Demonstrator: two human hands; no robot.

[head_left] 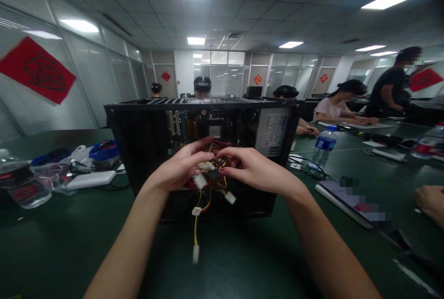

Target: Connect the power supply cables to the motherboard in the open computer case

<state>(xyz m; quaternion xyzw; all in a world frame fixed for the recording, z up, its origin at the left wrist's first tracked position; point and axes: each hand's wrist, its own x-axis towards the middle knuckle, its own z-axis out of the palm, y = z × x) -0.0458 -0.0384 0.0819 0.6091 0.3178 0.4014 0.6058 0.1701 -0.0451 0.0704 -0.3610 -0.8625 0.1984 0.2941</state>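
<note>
An open black computer case (138,137) lies on its side on the dark green table (69,234), its motherboard and fan facing me. Both my hands meet in front of it. My left hand (183,165) is closed around a white power connector (207,166) on a bundle of yellow, red and black wires (208,197). My right hand (251,167) pinches a dark connector of the same bundle right beside it. More white plugs dangle below on yellow wires.
A water bottle (323,147) stands right of the case, another (21,183) lies at the far left among bags and a white strip. Papers and a flat device (350,197) lie at right. A person's hand (432,202) rests at the right edge. Several people sit behind.
</note>
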